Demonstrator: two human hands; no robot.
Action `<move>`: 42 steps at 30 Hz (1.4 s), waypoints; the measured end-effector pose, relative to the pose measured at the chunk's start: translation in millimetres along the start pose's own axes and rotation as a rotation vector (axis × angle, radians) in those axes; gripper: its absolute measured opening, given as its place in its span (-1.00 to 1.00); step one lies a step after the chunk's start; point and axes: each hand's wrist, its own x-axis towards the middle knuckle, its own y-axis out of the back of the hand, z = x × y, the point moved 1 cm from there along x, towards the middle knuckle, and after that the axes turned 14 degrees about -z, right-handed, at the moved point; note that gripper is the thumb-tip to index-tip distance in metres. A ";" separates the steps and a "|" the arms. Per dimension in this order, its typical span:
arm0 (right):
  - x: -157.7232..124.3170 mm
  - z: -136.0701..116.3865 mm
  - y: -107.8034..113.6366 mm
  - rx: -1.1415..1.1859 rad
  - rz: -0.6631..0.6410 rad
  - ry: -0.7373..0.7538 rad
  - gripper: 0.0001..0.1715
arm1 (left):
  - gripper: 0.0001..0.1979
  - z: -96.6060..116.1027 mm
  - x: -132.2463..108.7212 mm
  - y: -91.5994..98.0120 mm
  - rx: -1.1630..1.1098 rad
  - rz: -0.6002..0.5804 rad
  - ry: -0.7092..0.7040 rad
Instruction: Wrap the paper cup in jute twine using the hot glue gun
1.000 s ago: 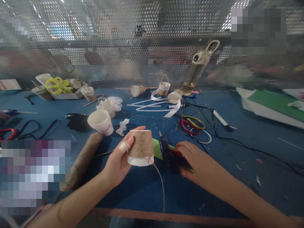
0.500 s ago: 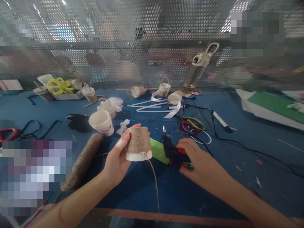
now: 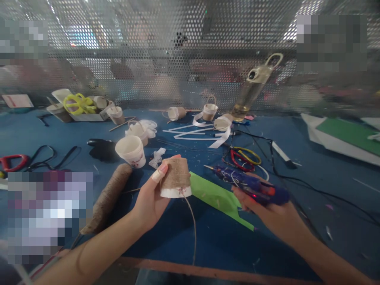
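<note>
My left hand (image 3: 154, 194) is closed round an upside-down paper cup (image 3: 175, 176), most of it wrapped in brown twine, with a white band bare at the lower edge. A loose twine end (image 3: 194, 229) hangs from that edge towards the table front. In my right hand (image 3: 261, 209) is a blue glue gun (image 3: 249, 183), its metal nozzle pointing left towards the cup without touching it. A small red light glows on its side. Beneath lies a green strip (image 3: 216, 194). Left of the cup rests a thick roll of twine (image 3: 111, 198).
An unwrapped paper cup (image 3: 130, 151) stands behind the twine roll. White strips (image 3: 192, 134), small twine-wrapped cups (image 3: 210, 112) and a tilted bottle (image 3: 252, 91) lie further back. Black cable (image 3: 320, 190) runs across the right. Red-handled scissors (image 3: 14, 162) are far left, yellow scissors (image 3: 78, 103) behind.
My right hand has lifted the glue gun from above the green strip and turned it, so the nozzle now points left. The wrapped cup stays nearly in place; the view has shifted slightly.
</note>
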 end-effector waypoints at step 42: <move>-9.4 -11.1 -0.6 -0.256 -0.229 0.351 -0.73 | -0.56 -3.8 -4.1 1.5 0.247 -0.082 0.077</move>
